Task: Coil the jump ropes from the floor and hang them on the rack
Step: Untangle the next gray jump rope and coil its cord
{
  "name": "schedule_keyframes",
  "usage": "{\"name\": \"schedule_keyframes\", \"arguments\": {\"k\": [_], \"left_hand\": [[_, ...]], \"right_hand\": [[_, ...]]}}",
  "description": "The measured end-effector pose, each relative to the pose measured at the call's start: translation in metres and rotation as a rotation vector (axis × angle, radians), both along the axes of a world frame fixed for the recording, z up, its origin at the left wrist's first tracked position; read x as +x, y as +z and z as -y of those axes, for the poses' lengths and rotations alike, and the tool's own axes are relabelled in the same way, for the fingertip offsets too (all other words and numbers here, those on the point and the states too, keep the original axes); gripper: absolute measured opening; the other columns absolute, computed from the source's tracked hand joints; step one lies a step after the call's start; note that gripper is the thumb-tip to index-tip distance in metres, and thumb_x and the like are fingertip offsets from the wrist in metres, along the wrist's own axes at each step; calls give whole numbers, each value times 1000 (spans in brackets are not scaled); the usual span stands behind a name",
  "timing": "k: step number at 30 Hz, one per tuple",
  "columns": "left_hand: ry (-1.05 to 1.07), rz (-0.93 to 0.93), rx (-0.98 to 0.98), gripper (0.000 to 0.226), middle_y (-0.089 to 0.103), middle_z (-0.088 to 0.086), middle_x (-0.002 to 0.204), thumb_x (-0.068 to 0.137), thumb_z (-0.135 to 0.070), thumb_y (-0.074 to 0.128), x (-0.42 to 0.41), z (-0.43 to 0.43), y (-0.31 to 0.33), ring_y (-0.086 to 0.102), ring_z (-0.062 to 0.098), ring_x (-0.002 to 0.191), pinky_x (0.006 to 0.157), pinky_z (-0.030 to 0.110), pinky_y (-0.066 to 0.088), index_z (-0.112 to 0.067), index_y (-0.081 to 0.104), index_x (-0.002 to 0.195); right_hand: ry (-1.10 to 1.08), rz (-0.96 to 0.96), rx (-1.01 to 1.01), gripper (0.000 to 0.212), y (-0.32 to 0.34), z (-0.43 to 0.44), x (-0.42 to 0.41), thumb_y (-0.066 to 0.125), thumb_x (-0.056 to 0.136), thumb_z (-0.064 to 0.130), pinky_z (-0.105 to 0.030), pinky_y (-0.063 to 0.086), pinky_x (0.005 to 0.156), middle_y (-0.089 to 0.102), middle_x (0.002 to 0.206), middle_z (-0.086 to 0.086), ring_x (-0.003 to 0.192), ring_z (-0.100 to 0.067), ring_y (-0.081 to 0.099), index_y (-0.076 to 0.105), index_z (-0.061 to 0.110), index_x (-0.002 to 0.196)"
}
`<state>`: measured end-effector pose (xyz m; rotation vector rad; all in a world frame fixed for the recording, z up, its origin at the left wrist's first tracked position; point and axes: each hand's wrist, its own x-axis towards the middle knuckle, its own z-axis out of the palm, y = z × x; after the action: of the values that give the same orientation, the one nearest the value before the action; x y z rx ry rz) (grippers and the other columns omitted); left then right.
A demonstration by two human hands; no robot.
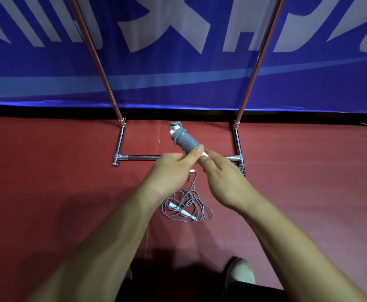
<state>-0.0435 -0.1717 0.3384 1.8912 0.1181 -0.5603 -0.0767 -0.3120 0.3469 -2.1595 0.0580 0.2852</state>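
Note:
A grey jump rope [183,139] is wound in tight turns round its white handles, forming a compact bundle held up in front of me. My left hand [173,168] grips the bundle's near end, thumb on top. My right hand [219,173] pinches the white handle tip sticking out of that end. A second grey jump rope [188,203] with white handles lies loose and tangled on the red floor below my hands. The chrome rack [120,140] stands just beyond, its base bar partly hidden by my hands.
A blue banner [178,62] with white lettering hangs behind the rack's two uprights. The red floor [47,182] spreads left and right. My shoe [240,273] shows at the bottom. A small dark object [242,170] sits by the rack's right foot.

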Motion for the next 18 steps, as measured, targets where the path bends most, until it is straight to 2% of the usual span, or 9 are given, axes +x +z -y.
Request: {"name": "schedule_keyframes", "arguments": {"k": [2, 4, 6, 8, 9, 11, 14, 16, 18], "left_hand": [[-15, -26, 82, 64, 60, -1, 54, 84, -78, 49, 0, 0, 2, 58, 19, 48, 60, 29, 45, -21, 73, 67], [-6, -52, 51, 62, 61, 0, 55, 89, -72, 50, 1, 3, 4, 57, 18, 48, 59, 28, 44, -19, 70, 64], [31, -62, -69, 55, 57, 0, 57, 92, -63, 55, 0, 5, 7, 51, 19, 49, 56, 28, 40, -20, 65, 61], [46, -29, -157, 49, 51, 0, 58, 91, -61, 59, 1, 7, 6, 45, 20, 53, 57, 32, 36, -22, 62, 60], [48, -7, -172, 49, 48, -1, 58, 89, -61, 60, 0, 9, 4, 43, 20, 55, 58, 34, 34, -24, 61, 58], [69, 42, -209, 46, 46, -1, 58, 88, -59, 63, 1, 9, 2, 39, 19, 57, 58, 35, 30, -30, 62, 52], [-6, 108, -265, 32, 52, -1, 59, 87, -55, 67, 5, 6, 0, 40, 18, 58, 56, 36, 31, -29, 71, 68], [-102, 103, -288, 35, 52, 8, 62, 88, -52, 69, 4, 3, 1, 43, 20, 58, 51, 31, 34, -19, 68, 74], [-163, 85, -286, 42, 56, 15, 63, 90, -51, 67, 2, 4, 1, 50, 22, 55, 47, 25, 37, -12, 67, 76]], "right_hand": [[-22, 3, -11, 36, -3, 2, 1, 31, 108, 29, -7, 37, 82, 64, 112, -4, 113, -18, 48, 56, 27, 133], [-26, 29, -48, 34, -6, 3, 1, 33, 108, 32, 2, 31, 76, 58, 104, -6, 104, -15, 43, 54, 29, 134], [-47, 81, -60, 35, -7, 4, 1, 41, 105, 34, -1, 36, 83, 52, 109, -7, 103, -10, 43, 52, 29, 138], [-101, 132, -2, 44, -5, 6, 2, 57, 100, 28, -13, 39, 98, 49, 117, -3, 111, -5, 49, 50, 28, 144], [-126, 148, 46, 50, -2, 7, 3, 65, 95, 24, -13, 41, 99, 49, 119, 0, 113, -4, 52, 51, 28, 143], [-125, 179, 84, 55, 1, 11, 4, 76, 87, 23, -13, 46, 93, 57, 120, 4, 109, -6, 59, 55, 29, 137], [-42, 93, 157, 45, 8, 17, 3, 79, 84, 26, -29, 55, 72, 73, 100, 2, 84, -16, 71, 58, 25, 124], [47, -39, 317, 27, 16, 24, 1, 76, 86, 11, -26, 53, 62, 75, 91, -7, 73, -20, 72, 63, 14, 109], [140, -107, 423, 13, 25, 29, -1, 69, 88, -1, -30, 53, 63, 75, 88, -12, 71, -24, 70, 63, 4, 99]]}}
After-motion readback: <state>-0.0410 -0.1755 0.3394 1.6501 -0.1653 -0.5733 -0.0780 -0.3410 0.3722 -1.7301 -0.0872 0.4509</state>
